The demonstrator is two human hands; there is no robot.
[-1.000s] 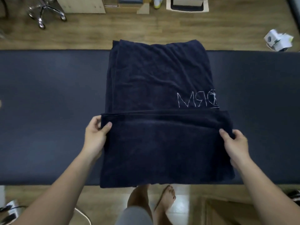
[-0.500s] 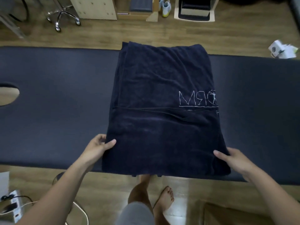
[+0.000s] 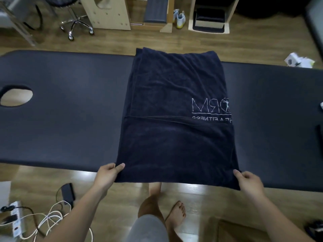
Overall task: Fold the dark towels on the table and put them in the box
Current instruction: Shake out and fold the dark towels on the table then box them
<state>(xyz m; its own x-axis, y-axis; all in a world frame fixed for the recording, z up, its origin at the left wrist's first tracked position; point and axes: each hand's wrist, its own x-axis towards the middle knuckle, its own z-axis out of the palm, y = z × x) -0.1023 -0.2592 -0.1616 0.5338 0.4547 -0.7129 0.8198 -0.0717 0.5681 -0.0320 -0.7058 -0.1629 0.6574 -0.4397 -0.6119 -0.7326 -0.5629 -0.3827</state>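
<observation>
A dark navy towel (image 3: 176,105) with white mirrored lettering lies across the black padded table (image 3: 70,105), folded in layers, its near end hanging over the front edge. My left hand (image 3: 109,172) pinches the near left corner of the towel. My right hand (image 3: 249,180) grips the near right corner. A brown cardboard box (image 3: 232,231) shows on the floor at the lower right, partly cut off by the frame.
The table has an oval face hole (image 3: 16,97) at the left. On the floor lie a power strip with white cables (image 3: 35,222) at lower left, my bare feet (image 3: 167,206) by the table, and a rolling stool (image 3: 76,23) and shelving behind.
Both hands have pulled the towel's near end toward me, from mid-table to past the front edge. More of the white lettering is uncovered. The view has tilted up.
</observation>
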